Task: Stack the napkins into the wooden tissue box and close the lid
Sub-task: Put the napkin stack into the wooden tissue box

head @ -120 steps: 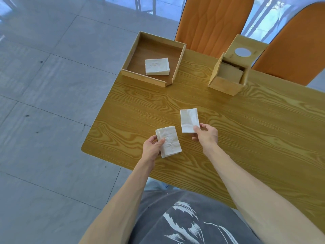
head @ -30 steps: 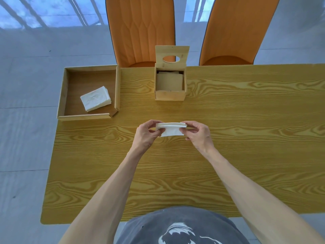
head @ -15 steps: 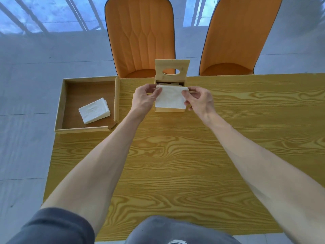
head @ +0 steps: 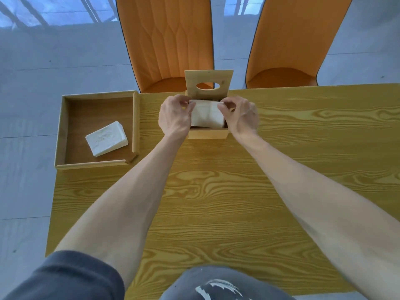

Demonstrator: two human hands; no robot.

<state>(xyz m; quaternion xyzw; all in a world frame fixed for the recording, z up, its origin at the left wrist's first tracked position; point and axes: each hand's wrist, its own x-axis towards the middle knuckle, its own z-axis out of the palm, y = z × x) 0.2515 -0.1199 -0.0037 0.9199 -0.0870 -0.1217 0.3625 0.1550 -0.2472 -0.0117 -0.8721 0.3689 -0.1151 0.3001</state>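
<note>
I have both arms stretched out over the yellow wood-grain table (head: 216, 202), and my hands meet at the wooden tissue box (head: 207, 134) that stands at the far edge, in the middle. My left hand (head: 174, 116) grips the left end of a stack of white napkins (head: 206, 114), fingers curled together over its top edge with the thumb below; my right hand (head: 240, 118) does the same at the right end, so both sets of fingers are clamped on the paper. The stack sits in the mouth of the open box, its upper face tilted toward me, its lower part already between the walls; how far down it reaches I cannot tell, because my hands cover the sides. The box's lid (head: 208, 84) stands upright behind the napkins at the far side, with its oval opening showing the orange seat beyond. To the left, at the table's far left corner, lies a shallow wooden tray (head: 62, 131), well apart from the box, and in it rests a second pile of napkins (head: 106, 138), turned at an angle and touching none of the tray's walls. Two orange chairs (head: 166, 40) stand on the far side of the table, one behind the box and one to the right. My grey sleeve (head: 65, 278) shows at the near left.
</note>
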